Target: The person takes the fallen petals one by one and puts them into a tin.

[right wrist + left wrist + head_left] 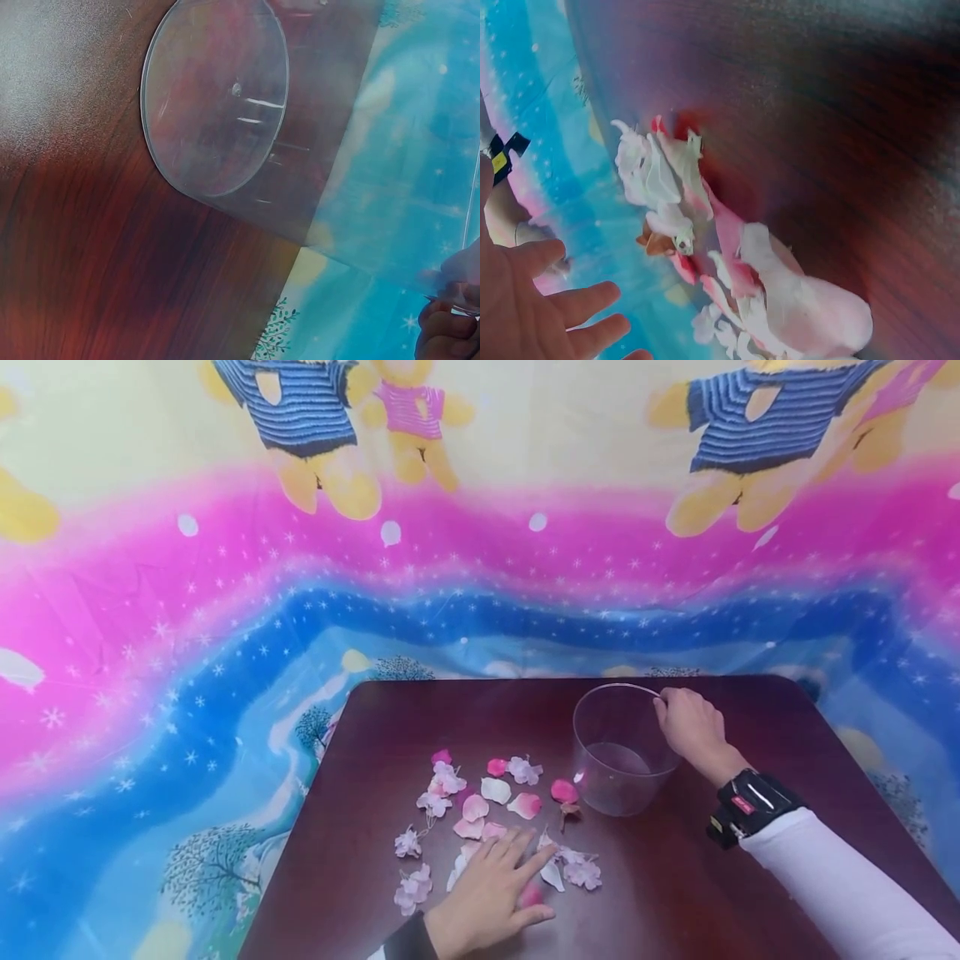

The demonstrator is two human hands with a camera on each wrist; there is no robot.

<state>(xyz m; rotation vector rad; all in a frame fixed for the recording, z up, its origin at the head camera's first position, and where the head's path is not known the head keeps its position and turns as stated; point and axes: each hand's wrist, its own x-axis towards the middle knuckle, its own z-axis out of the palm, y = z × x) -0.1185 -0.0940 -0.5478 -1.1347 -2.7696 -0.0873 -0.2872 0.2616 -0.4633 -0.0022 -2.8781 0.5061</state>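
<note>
My left hand [491, 885] reaches over the scattered petals with its fingers spread and straight. The left wrist view shows this hand [532, 304] beside a heap of pale pink petals [817, 315] and white blossoms [637, 169]. My right hand [693, 727] grips the rim of a clear round plastic container [618, 792] with thumb and fingers. In the right wrist view, fingertips [450, 324] pinch the rim, and the container's round base [214, 120] appears over the wood. Some petals are hidden under the left hand.
Pink petals [525, 806], a white petal [495, 790] and several lilac blossoms [412, 890] lie loose on the dark wooden table [337, 827]. A small brown piece [570, 810] lies close to the container. A printed cloth [480, 552] hangs behind the table.
</note>
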